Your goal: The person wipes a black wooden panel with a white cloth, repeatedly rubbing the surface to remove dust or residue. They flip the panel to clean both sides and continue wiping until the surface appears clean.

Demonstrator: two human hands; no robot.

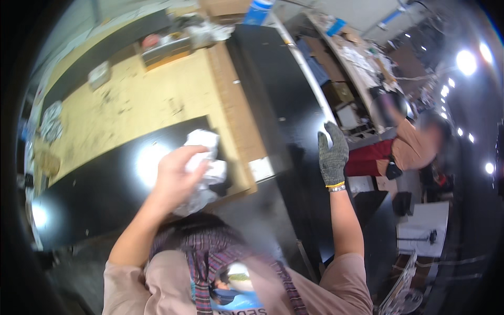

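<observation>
Left hand grips white cloth near right corner of table; gloved right hand, thumb wide, at long black board's edge.

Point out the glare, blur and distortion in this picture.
Head view: white glare burns out part of the black panel beside the left hand; head view: the lamps at upper right are blown out; head view: the left hand looks softer than the knit-gloved right hand; head view: the panel's far edge bows, from fisheye distortion.
</observation>
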